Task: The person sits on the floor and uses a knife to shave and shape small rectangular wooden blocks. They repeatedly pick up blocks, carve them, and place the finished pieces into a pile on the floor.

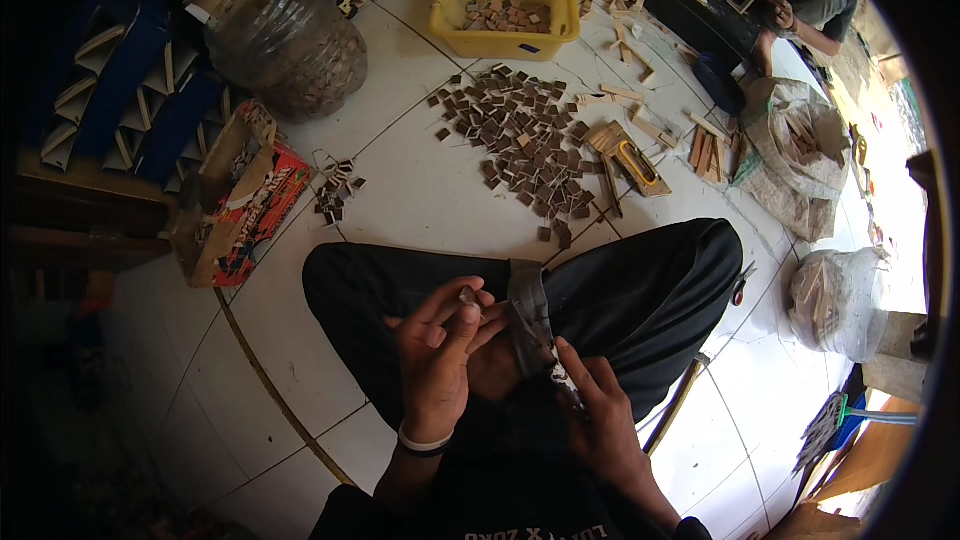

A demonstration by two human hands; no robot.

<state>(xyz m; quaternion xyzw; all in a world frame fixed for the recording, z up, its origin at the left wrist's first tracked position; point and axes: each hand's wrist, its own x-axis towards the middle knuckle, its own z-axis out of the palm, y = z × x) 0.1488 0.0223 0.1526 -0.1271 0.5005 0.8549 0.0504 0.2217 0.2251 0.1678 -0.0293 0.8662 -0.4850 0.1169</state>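
Observation:
My left hand (438, 370) is raised over my crossed legs, its thumb and fingertips pinching a small brown square piece (468, 296). Wrapped around a slim dark tool smeared with white (564, 377), my right hand (610, 430) sits lower and to the right; the tool's exact kind is not clear. Its tip lies close to a grey cloth cuff (530, 300) at my ankle. Beyond my legs, many small brown square pieces (520, 130) are spread on the white tiles, and a smaller heap (338, 190) lies to their left.
A yellow tub (505, 42) with more squares stands at the back. Left are a clear plastic container (290, 45) and a cardboard box (260, 210). Right are a yellow-handled tool (638, 162) on a wooden board, wood strips, and a white sack (795, 160). Another person's hand (780, 12) holds wood.

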